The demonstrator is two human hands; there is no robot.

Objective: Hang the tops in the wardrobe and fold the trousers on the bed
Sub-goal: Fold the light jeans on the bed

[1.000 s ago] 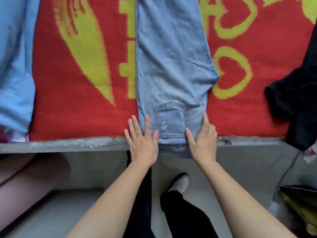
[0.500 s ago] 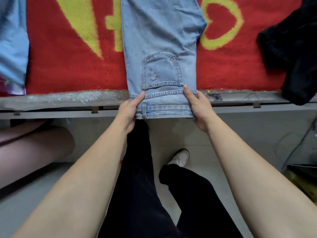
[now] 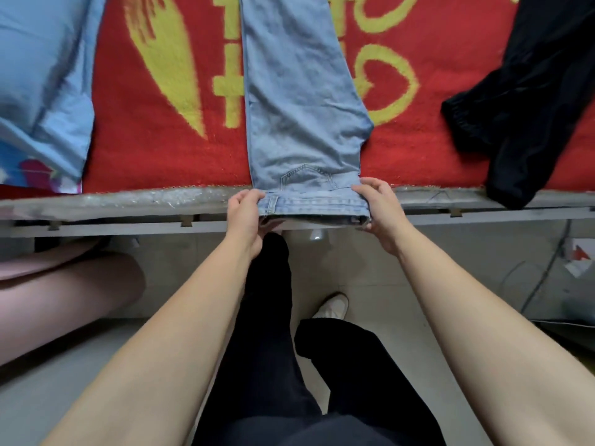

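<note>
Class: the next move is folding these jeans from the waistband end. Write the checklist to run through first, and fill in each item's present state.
1. The left hand has a grip on its corner of the waistband: ok.
2. The right hand has a grip on the other corner: ok.
3. The jeans lie straight on the red blanket: ok.
4. The black garment and the light blue garment lie apart from the jeans: ok.
5. Leg hems aligned: cannot tell, out of frame.
</note>
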